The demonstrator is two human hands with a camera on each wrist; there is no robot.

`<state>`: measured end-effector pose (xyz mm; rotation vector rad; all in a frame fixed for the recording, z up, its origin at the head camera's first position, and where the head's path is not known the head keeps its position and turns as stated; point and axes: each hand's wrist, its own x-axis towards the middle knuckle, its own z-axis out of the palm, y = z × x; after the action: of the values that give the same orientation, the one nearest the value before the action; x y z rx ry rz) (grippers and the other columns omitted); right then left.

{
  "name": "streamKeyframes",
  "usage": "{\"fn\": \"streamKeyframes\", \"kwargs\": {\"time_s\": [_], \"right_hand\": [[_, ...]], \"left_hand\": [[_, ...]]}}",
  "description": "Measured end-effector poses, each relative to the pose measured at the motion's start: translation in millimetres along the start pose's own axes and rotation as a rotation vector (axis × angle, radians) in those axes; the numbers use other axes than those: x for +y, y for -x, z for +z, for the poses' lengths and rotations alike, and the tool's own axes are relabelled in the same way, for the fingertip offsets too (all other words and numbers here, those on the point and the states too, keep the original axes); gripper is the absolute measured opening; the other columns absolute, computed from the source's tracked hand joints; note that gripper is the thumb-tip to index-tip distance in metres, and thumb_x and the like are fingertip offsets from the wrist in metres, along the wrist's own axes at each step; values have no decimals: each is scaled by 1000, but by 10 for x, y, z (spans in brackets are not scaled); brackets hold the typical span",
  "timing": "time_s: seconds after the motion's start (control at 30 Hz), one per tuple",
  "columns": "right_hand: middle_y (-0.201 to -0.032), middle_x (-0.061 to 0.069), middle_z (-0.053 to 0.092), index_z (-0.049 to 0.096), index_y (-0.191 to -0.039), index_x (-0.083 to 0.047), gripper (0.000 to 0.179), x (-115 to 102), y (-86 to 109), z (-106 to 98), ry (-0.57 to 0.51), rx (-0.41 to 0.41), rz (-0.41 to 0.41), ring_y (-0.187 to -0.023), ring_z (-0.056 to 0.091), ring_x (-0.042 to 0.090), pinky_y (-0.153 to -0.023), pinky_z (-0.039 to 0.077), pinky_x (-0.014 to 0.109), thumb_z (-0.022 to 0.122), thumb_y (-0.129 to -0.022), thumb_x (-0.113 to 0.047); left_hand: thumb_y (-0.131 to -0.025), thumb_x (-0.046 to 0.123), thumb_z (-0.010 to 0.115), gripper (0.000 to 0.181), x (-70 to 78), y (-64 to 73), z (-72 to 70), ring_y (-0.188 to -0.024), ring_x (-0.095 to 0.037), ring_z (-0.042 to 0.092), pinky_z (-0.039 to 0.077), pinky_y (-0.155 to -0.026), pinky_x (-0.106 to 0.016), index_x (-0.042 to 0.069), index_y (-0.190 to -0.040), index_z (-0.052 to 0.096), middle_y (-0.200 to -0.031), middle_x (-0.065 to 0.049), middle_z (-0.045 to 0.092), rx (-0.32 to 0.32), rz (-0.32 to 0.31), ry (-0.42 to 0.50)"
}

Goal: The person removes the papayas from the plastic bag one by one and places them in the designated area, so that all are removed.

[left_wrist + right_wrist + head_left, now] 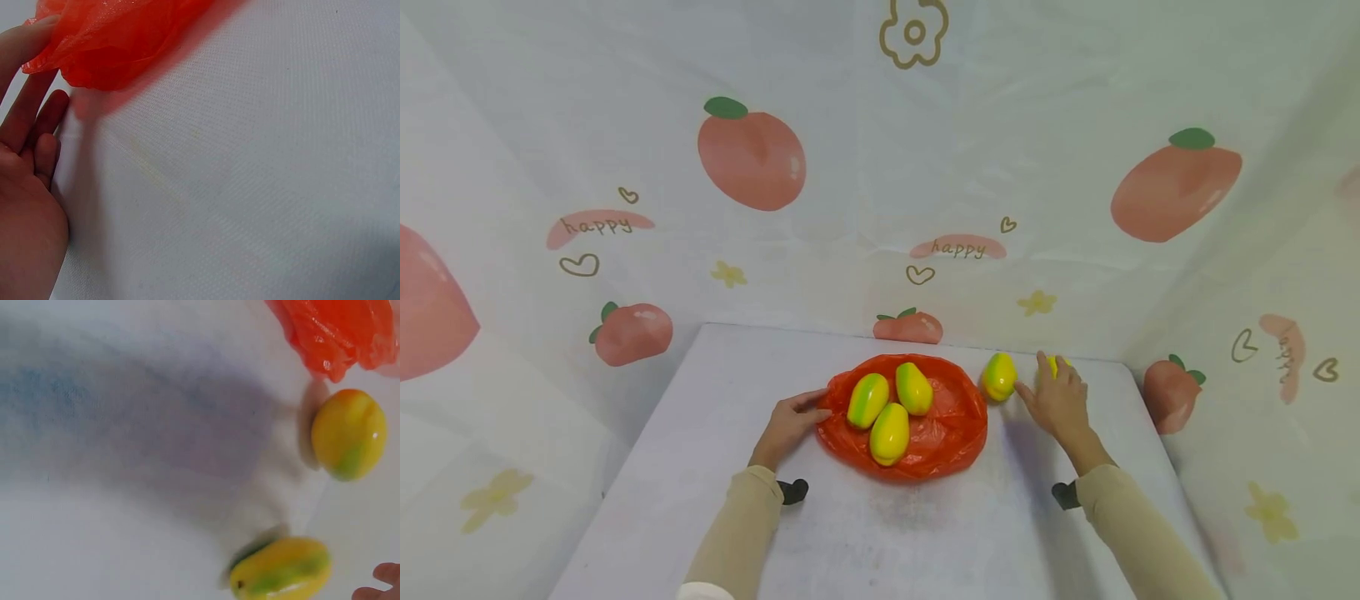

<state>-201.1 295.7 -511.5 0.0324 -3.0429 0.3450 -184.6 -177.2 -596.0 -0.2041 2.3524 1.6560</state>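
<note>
Resting nearest inside the crumpled red bag (pixel 955 429), a plump yellow fruit (pixel 890 433) is shining, smooth and rounded. Just beyond it, at left and centre, two more fruits (pixel 868 402) are lying in the bag, showing green streaks over glossy yellow skin. The left hand (pixel 790 423) is pinching the bag's left edge between thumb and fingers. Farther off, right of the bag on the white table (pixel 850 542), a loose fruit (pixel 349 434) is showing an orange blush and green patch. The right hand (pixel 1062 400) is hovering, fingers spread, near the far-right fruit (pixel 281 569), which is displaying a green band and a dark dot at one end.
</note>
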Motion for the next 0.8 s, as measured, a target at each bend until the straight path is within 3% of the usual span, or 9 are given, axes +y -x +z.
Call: {"fn": "streamKeyframes", "kwargs": {"time_s": [0.3,0.8], "right_hand": [[-162,37,20,22,-161,-6,90,-236,2,-38,79,-99,-28,-147,17,64,-115,15,82,52,-97,-61],[-170,25,10,21,-164,-19,96,-720,61,-79,52,-151,-177,-154,8,56,-119,9,78,54,-91,-72]], "left_hand": [[-92,36,75,48,6,-9,9,-147,-30,46,41,-120,-53,31,-138,65,-150,-3,58,2,-3,-14],[-92,32,74,47,40,22,12,-146,-28,47,42,-120,-51,29,-138,65,-149,-3,59,0,4,-7]]}}
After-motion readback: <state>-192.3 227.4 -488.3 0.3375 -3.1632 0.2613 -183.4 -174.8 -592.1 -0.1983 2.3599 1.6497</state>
